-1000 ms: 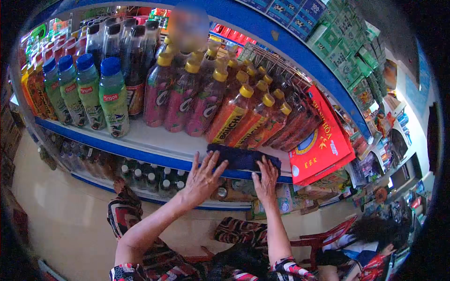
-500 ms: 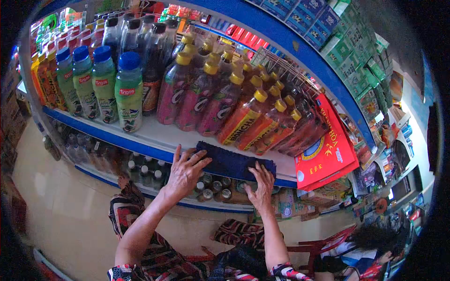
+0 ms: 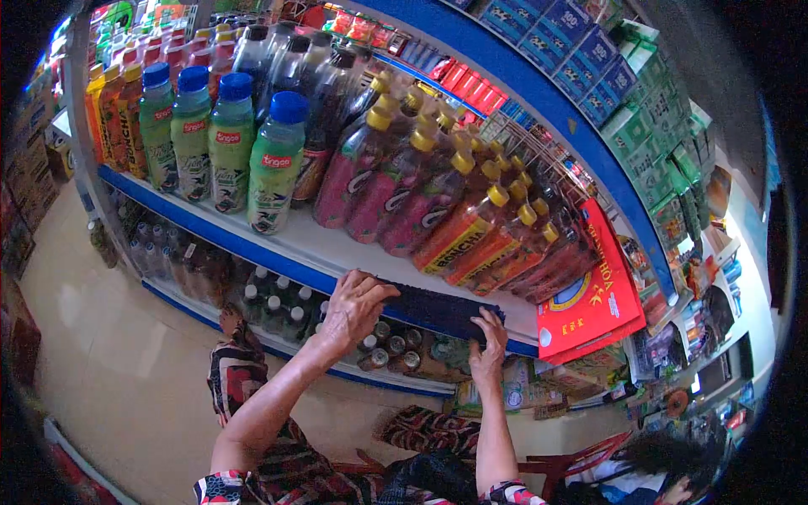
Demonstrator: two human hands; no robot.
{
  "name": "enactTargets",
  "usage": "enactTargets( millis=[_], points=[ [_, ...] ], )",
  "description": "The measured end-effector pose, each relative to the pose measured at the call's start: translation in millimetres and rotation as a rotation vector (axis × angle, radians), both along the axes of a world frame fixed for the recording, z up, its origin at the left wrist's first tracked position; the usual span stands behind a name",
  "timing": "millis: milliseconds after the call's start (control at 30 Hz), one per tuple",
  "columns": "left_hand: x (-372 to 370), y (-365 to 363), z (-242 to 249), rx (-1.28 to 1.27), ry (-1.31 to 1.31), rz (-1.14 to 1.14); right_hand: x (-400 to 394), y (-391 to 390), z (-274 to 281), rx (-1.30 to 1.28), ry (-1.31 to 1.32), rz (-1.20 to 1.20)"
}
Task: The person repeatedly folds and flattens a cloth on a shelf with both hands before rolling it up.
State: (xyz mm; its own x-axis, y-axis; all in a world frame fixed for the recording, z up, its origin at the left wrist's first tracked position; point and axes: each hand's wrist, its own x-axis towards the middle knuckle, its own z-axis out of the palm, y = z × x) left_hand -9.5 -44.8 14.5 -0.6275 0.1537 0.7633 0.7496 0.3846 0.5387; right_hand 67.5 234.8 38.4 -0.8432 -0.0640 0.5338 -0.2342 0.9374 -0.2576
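Observation:
A dark blue folded cloth (image 3: 438, 310) lies along the front edge of the shelf (image 3: 295, 268), draped partly over its blue strip. My left hand (image 3: 358, 307) grips the cloth's left end, fingers bent over it. At the other end, my right hand (image 3: 488, 343) pinches the cloth, thumb below and fingers on top. Behind the cloth stand bottles with yellow caps: purple-labelled drinks (image 3: 404, 215) and orange-labelled tea bottles (image 3: 459, 236). Green bottles with blue caps (image 3: 276, 177) stand to the left of my hands.
A red bag (image 3: 593, 295) stands at the shelf's right end. Smaller bottles (image 3: 295, 320) fill the lower shelf. Blue and green boxes (image 3: 572, 50) sit on the shelf above. A person (image 3: 656, 467) is at lower right, near a red chair (image 3: 589, 454).
The view has shifted, so the shelf sits further right and lower. My left fingers, spread flat before, are now bent together over the cloth, and the cloth appears narrower.

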Motion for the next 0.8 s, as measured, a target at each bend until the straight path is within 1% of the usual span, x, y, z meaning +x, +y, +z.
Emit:
enactTargets(
  millis=[33,133,167,300,400,433,500,533,633,733,767,800],
  points=[
    [-0.5,-0.2,0.8,0.037,0.001,-0.016,-2.6,1.8,0.3,0.002,0.050,-0.008],
    [0.6,-8.5,11.8,0.133,-0.068,0.009,-7.2,21.6,-2.2,-0.196,0.029,0.056],
    [-0.5,-10.0,13.8,0.164,-0.055,0.030,-7.6,20.9,0.3,-0.300,0.035,0.030],
    [-2.2,-16.7,24.0,0.263,-0.050,0.087,-4.6,18.7,20.1,-0.395,0.010,-0.085],
    [-7.1,-20.0,26.6,0.287,-0.084,0.168,-11.3,18.3,21.1,-0.633,-0.028,-0.116],
    [-8.3,-21.1,27.3,0.303,-0.116,0.186,-16.2,15.5,20.9,-0.684,0.016,-0.019],
    [-10.5,-23.4,29.7,0.289,-0.208,0.236,-23.6,13.8,20.4,-0.705,-0.034,-0.015],
    [-13.4,-23.1,27.4,0.295,-0.200,0.267,-27.8,12.8,19.7,-0.716,-0.058,-0.011],
    [-21.9,-22.2,21.3,0.282,-0.181,0.355,-43.7,5.8,10.6,-0.768,0.023,0.035],
    [-25.0,-24.9,23.0,0.221,-0.192,0.421,-46.6,5.5,5.7,-0.474,0.105,-0.040],
    [-26.2,-26.1,22.1,0.205,-0.205,0.432,-41.1,-7.1,16.8,-0.280,0.182,-0.047],
    [-27.4,-27.2,20.8,0.189,-0.220,0.443,-40.1,-13.0,17.2,-0.218,0.162,-0.003]
  ],
)
